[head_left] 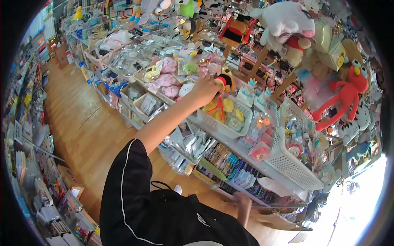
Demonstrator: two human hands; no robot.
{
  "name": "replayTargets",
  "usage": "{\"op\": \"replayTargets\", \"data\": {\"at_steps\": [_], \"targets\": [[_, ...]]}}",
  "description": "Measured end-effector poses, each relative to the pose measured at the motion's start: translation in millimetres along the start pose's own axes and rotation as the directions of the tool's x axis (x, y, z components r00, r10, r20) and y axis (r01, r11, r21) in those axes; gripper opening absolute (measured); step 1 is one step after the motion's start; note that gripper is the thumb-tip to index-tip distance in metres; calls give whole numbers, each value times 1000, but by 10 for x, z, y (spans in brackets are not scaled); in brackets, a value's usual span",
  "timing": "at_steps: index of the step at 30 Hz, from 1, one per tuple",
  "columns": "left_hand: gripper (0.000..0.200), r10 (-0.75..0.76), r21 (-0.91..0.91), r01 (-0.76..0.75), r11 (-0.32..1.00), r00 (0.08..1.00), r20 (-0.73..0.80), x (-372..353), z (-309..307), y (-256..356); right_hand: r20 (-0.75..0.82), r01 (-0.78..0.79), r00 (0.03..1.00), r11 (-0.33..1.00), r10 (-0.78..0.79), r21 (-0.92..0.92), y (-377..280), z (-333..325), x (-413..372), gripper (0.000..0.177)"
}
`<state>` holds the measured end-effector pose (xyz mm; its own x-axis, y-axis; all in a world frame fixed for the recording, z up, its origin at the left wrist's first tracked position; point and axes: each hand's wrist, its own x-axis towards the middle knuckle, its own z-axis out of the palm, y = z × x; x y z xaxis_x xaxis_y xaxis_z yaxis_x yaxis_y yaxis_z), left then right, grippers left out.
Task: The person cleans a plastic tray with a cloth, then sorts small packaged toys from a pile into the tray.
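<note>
My left hand [206, 89] reaches over the display shelf, its fingers closed on a small yellow, black and red plush item [226, 81]. Red cords [222, 107] hang below that hand, over a white basket [234, 132] of yellow and clear-wrapped pieces. Just left of the hand lie pink plush pieces [167, 79] in clear wrapping. My right hand [243, 203] is low beside my body, near the lower shelf; it is smeared, so its fingers cannot be made out.
A tall white perforated basket [283, 158] stands at the shelf's right end. Above it hang a red plush toy [347, 92] and a white plush toy [287, 22]. Packed lower shelves [230, 166] run below. A wooden floor aisle [88, 119] separates another stocked rack [45, 188].
</note>
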<state>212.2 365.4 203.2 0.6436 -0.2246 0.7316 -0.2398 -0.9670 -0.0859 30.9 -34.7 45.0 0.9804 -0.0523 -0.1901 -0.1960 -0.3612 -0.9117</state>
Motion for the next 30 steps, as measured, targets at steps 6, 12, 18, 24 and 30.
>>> {"op": "replayTargets", "data": {"at_steps": [6,12,18,24,30], "targets": [[20,108,-154,-107,982,994,-7,149,-133,-147,353,125,921,983,-165,135,-1177,737,161,24],[21,-173,-704,-87,705,942,-289,468,-683,-218,19,850,510,507,-860,142,-2599,873,383,13],[21,-115,-956,138,260,987,111,513,-829,-516,-197,898,429,440,-882,-11,-3485,1544,518,35],[16,-96,-945,260,198,965,245,528,-1006,-735,-157,896,270,307,-950,-321,-3661,2085,615,69],[11,-107,-979,136,154,987,120,606,-737,-748,-34,659,-163,-83,-986,-748,-3596,2267,824,28]]}}
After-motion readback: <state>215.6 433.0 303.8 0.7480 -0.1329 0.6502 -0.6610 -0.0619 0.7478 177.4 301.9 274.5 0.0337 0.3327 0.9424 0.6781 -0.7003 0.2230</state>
